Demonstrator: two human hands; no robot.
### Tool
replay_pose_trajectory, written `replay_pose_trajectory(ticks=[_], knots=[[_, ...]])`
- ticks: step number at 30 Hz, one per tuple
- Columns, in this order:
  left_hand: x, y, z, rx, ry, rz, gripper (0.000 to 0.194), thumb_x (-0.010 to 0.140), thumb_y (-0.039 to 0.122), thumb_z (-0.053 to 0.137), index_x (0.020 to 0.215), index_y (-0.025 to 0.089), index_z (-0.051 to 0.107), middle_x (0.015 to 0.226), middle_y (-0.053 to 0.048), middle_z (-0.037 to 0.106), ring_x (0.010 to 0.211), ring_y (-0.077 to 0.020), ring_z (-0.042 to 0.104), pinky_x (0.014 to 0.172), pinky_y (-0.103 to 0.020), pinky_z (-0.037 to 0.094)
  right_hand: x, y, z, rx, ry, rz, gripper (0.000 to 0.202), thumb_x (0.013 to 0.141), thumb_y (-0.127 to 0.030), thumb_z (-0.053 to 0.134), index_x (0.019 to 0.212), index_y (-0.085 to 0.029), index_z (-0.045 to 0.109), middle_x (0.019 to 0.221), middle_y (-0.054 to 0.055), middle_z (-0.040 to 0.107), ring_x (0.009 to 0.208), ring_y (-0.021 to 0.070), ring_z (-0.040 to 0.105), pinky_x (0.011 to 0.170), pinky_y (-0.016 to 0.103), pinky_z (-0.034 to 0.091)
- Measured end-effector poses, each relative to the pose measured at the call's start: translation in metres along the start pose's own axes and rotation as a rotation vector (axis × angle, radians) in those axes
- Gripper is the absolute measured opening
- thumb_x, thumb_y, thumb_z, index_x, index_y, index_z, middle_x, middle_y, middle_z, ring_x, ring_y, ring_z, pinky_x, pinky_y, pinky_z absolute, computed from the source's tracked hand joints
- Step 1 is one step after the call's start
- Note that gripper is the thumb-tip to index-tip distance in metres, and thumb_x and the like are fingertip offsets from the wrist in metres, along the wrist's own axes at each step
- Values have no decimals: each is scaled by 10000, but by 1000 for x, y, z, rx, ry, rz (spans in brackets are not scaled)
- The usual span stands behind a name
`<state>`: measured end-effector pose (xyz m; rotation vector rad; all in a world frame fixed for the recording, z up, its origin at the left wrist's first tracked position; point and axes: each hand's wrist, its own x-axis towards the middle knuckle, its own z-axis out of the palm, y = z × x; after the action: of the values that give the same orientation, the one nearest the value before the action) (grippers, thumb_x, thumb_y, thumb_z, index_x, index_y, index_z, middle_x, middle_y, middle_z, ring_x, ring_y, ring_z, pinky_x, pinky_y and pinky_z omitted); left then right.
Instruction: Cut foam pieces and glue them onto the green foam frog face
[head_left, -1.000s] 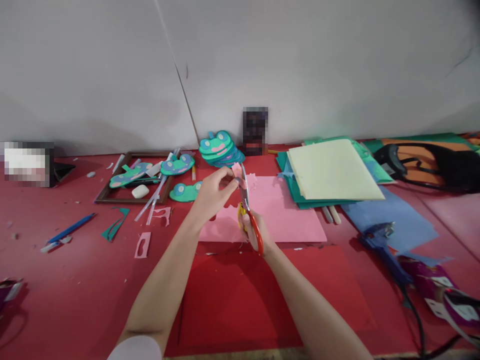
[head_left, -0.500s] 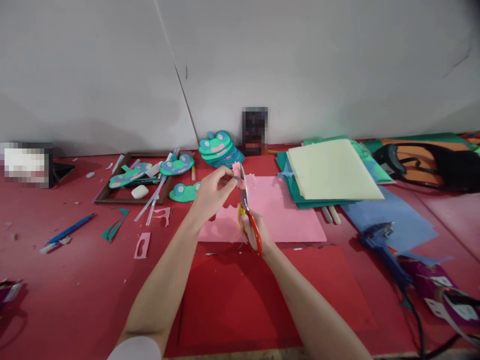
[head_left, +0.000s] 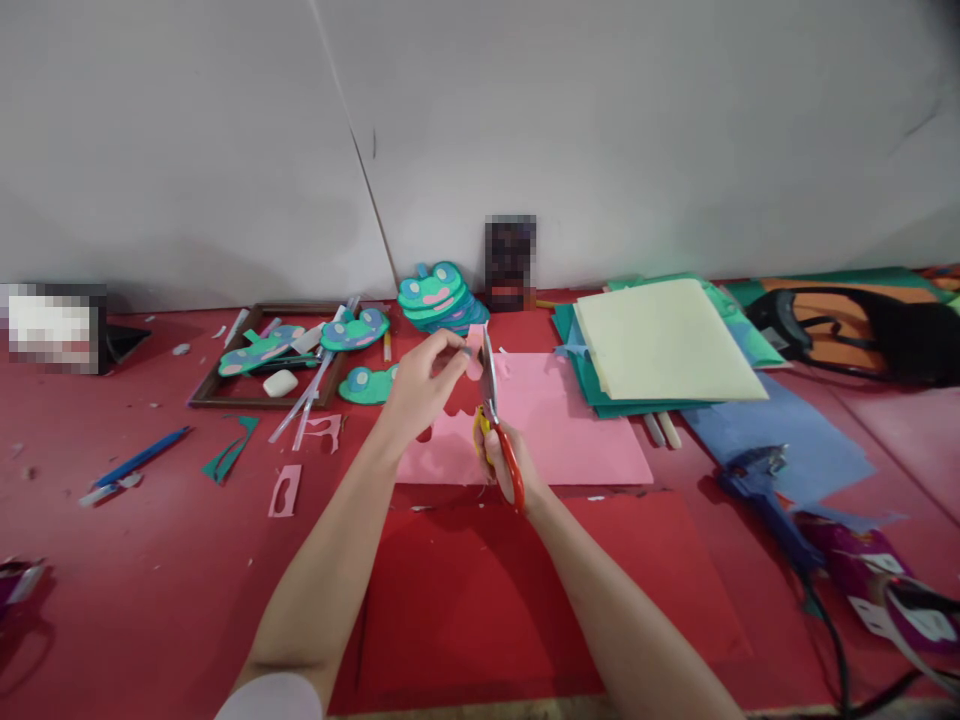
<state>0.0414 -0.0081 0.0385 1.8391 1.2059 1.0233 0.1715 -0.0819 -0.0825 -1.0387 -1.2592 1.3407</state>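
Between thumb and fingers, my left hand [head_left: 425, 385] pinches a small piece of pink foam sheet [head_left: 475, 338]. My right hand [head_left: 517, 462] is closed around the handles of red-and-yellow scissors [head_left: 510, 465], whose blades point away from me and lie against the right side of the piece. Under both hands lies a larger pink sheet [head_left: 592, 445] with a cut-out edge at its left. Left of it sits a green frog-face cutout [head_left: 366, 386], partly behind my left hand. A stack of frog faces [head_left: 433, 296] stands just beyond.
A brown frame [head_left: 206, 388] with frog faces and clear sticks is on the left, near a blue pen [head_left: 142, 457] and pink scraps [head_left: 285, 492]. Cream and green sheets [head_left: 671, 340] lie to the right, with a blue glue gun [head_left: 772, 500] and its cable. A red sheet [head_left: 450, 600] lies in front.
The small pink piece has turned slightly in my left fingers, and the scissor blades have shifted a little along its side. A pink scrap beside the blades now appears lower and smaller.
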Motion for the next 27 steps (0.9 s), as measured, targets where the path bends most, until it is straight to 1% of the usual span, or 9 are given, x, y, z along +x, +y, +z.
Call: replay_pose_trajectory(ticks=[5, 13, 19, 27], knots=[[1, -2, -1, 47, -67, 36, 71, 840, 230, 494, 821, 195, 553, 785, 3, 642, 737, -125, 598, 716, -252, 470, 1, -3, 3, 93, -10, -15, 522, 808, -741, 404, 833, -220, 426, 636, -52, 360, 449, 71, 323, 407, 222, 305], [-2, -2, -1, 123, -142, 82, 96, 853, 247, 480, 829, 193, 556, 833, -7, 640, 770, -138, 586, 708, -255, 464, 1, -9, 3, 74, 10, -29, 525, 813, -746, 383, 800, -222, 421, 595, -50, 362, 444, 83, 330, 421, 242, 292], [-1, -2, -1, 125, -148, 80, 105, 856, 260, 480, 820, 193, 552, 839, -10, 639, 781, -145, 586, 708, -259, 462, 0, -13, 3, 67, 13, -17, 535, 799, -760, 390, 788, -225, 410, 574, -51, 359, 434, 87, 331, 415, 248, 289], [-1, -3, 0, 109, -121, 74, 88, 843, 222, 469, 821, 193, 549, 835, -6, 637, 779, -137, 588, 726, -260, 461, 1, -5, 3, 91, 33, -32, 552, 784, -767, 407, 805, -216, 423, 615, -44, 366, 452, 81, 335, 411, 237, 295]])
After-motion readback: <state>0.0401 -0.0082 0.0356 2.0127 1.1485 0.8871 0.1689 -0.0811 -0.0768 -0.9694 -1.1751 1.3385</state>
